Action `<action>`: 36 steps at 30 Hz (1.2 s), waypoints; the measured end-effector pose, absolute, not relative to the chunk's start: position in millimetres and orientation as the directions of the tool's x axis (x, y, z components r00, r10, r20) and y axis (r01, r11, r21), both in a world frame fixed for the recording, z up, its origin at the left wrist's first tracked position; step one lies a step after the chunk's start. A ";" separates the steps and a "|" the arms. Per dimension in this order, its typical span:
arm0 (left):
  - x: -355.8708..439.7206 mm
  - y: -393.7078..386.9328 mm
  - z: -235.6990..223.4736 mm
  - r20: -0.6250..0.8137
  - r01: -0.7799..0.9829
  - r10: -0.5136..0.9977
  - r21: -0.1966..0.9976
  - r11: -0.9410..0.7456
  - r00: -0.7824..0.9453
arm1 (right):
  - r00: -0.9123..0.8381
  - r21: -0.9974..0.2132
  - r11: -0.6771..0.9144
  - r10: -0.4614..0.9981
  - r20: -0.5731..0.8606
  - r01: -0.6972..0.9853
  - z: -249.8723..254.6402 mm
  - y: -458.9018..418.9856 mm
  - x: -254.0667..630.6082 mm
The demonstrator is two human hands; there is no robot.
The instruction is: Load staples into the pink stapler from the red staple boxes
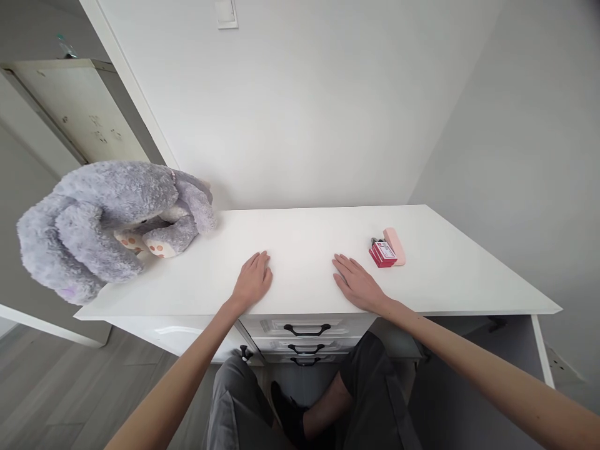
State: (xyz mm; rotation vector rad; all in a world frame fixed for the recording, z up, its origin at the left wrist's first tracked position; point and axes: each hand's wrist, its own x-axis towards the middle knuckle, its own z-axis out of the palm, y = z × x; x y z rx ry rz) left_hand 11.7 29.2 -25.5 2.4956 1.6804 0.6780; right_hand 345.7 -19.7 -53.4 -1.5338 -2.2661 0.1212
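Right hand on cabinet top, red boxes just to right.

One white cabinet, three drawers, one plush toy show.

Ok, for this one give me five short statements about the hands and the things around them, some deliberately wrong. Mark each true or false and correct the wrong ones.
1. The left hand and the right hand both rest on the white top. True.
2. The red packaging and the pink case lie to the right of the right hand. True.
3. The right hand grips the pink case. False: it lies palm down, apart from the case.
4. The plush toy sits at the left end of the top. True.
5. All the visible handles are white. False: the handles are black.
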 end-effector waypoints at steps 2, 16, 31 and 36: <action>9.1 23.4 -26.8 0.310 0.878 0.890 0.242 -0.413 0.333 | -0.310 -0.295 0.393 0.905 0.291 0.871 -53.4 -19.4 346.2; 11.3 12.3 -24.2 0.289 0.908 0.898 0.160 -0.388 0.333 | -0.281 -0.312 0.387 0.900 0.334 0.868 -54.3 -19.7 344.4; 12.8 12.6 -24.1 0.318 0.900 0.890 0.183 -0.396 0.327 | -0.270 -0.322 0.386 0.897 0.349 0.864 -55.7 -18.7 346.1; 13.3 13.1 -23.7 0.335 0.898 0.886 0.189 -0.398 0.322 | -0.271 -0.317 0.380 0.901 0.338 0.869 -52.5 -20.4 345.4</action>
